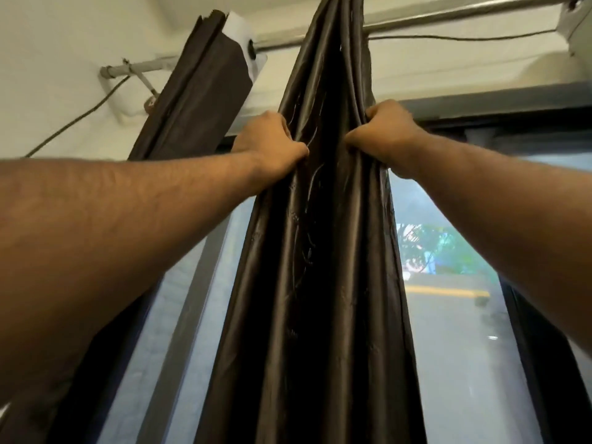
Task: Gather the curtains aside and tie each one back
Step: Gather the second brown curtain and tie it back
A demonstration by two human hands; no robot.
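A dark brown satin curtain (pixel 320 267) hangs bunched in narrow folds from a metal rod (pixel 448 17) at the top of the view. My left hand (pixel 269 139) grips the curtain's left edge high up, fingers curled into the fabric. At the same height my right hand (pixel 381 129) grips the right edge. Both arms reach upward. A second dark curtain (pixel 198 97) hangs gathered at the left end of the rod, with its white lining showing at the top.
Behind the curtain is a window (pixel 448 331) with a dark frame, showing a street and greenery outside. A cable (pixel 80 116) runs along the white wall at the left. A white unit (pixel 576 27) sits at the top right corner.
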